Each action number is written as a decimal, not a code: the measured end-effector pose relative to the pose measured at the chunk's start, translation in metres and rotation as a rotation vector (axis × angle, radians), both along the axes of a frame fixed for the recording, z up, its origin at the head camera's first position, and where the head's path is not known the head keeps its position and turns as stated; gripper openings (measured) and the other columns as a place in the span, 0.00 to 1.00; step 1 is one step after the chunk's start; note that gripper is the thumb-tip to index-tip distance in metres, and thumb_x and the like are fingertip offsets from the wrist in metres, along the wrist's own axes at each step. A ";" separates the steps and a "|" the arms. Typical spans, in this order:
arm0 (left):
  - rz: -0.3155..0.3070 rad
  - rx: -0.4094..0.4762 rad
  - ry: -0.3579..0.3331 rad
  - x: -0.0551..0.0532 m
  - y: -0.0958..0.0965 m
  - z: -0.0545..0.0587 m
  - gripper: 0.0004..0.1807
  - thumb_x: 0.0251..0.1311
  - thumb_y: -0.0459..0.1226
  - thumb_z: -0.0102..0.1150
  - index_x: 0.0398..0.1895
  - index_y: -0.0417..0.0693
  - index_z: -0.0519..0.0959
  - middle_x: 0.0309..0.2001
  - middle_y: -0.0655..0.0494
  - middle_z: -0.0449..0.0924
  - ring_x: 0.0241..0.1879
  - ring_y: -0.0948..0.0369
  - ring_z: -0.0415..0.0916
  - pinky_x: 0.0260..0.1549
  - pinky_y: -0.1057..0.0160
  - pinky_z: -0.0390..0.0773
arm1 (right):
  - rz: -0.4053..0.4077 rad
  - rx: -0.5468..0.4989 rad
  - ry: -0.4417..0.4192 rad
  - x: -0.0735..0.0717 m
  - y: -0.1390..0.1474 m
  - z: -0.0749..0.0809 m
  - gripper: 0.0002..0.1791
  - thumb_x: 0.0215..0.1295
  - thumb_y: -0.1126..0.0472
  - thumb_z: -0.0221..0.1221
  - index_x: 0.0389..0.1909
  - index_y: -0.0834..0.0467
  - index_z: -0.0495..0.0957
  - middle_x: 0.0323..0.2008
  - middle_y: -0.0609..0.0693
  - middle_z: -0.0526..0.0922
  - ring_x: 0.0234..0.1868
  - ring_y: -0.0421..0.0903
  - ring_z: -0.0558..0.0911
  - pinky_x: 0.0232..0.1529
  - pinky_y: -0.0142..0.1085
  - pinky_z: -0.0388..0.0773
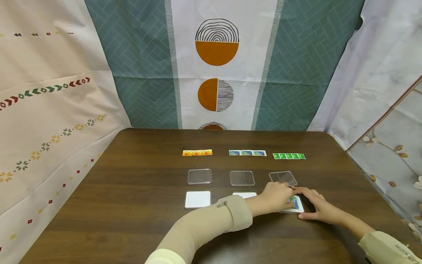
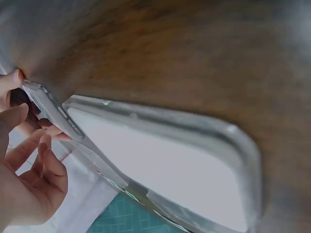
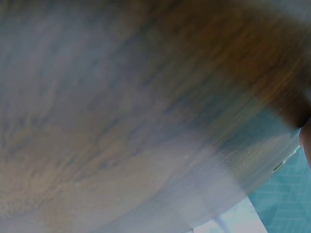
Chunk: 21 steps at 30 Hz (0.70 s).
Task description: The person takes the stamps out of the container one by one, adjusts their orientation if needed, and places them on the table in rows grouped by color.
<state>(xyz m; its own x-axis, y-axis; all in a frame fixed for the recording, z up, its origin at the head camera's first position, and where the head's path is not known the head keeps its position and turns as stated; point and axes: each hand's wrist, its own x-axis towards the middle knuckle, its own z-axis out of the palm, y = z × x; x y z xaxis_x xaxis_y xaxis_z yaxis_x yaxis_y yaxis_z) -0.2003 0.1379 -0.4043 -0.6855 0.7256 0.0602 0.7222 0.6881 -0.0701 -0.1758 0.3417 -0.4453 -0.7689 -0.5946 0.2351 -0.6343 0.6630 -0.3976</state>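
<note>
My left hand (image 1: 276,197) reaches across to the rightmost case, its thumb and bent fingertips at the case's left side. In the left wrist view the left thumb and fingers stand apart; I cannot tell whether they pinch anything. My right hand (image 1: 318,209) grips the case by its right side, thumb at the near corner and fingers at the far one. Colourful blue-green stamps (image 1: 296,204) show in the case (image 1: 293,211), partly hidden by the left hand. Just behind the hands lies a clear lid (image 1: 283,177).
Two more clear lids (image 1: 199,176) (image 1: 242,178) lie left of it, with two white-lined cases (image 1: 197,200) (image 1: 244,194) in front. Farther back are an orange strip (image 1: 197,152), a blue strip (image 1: 247,153) and a green strip (image 1: 289,156) of stamps on the brown table (image 1: 132,205).
</note>
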 end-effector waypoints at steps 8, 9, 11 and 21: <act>0.028 -0.058 -0.030 -0.004 0.008 -0.002 0.25 0.48 0.63 0.58 0.51 0.74 0.77 0.48 0.73 0.79 0.41 0.71 0.80 0.33 0.71 0.79 | -0.003 0.014 0.046 -0.002 0.000 -0.001 0.39 0.45 0.53 0.72 0.59 0.56 0.67 0.58 0.42 0.69 0.53 0.26 0.60 0.43 0.39 0.64; 0.030 -0.062 -0.029 -0.004 0.008 -0.003 0.25 0.48 0.64 0.58 0.51 0.74 0.77 0.47 0.73 0.79 0.41 0.71 0.80 0.33 0.71 0.79 | -0.003 0.013 0.049 -0.002 0.000 -0.001 0.39 0.45 0.53 0.72 0.59 0.56 0.67 0.58 0.42 0.69 0.53 0.26 0.60 0.43 0.39 0.64; 0.034 -0.069 -0.032 -0.005 0.009 -0.003 0.26 0.47 0.64 0.57 0.51 0.74 0.77 0.47 0.73 0.79 0.41 0.71 0.79 0.33 0.71 0.78 | -0.004 0.019 0.062 -0.001 0.000 -0.001 0.39 0.45 0.53 0.72 0.59 0.56 0.67 0.58 0.42 0.70 0.53 0.26 0.60 0.44 0.36 0.64; 0.050 -0.077 -0.071 -0.003 0.011 -0.003 0.20 0.48 0.64 0.57 0.42 0.73 0.81 0.44 0.73 0.80 0.37 0.72 0.79 0.30 0.72 0.77 | -0.012 0.006 0.026 0.000 0.000 0.000 0.39 0.45 0.53 0.72 0.59 0.58 0.67 0.56 0.53 0.72 0.54 0.25 0.59 0.43 0.43 0.65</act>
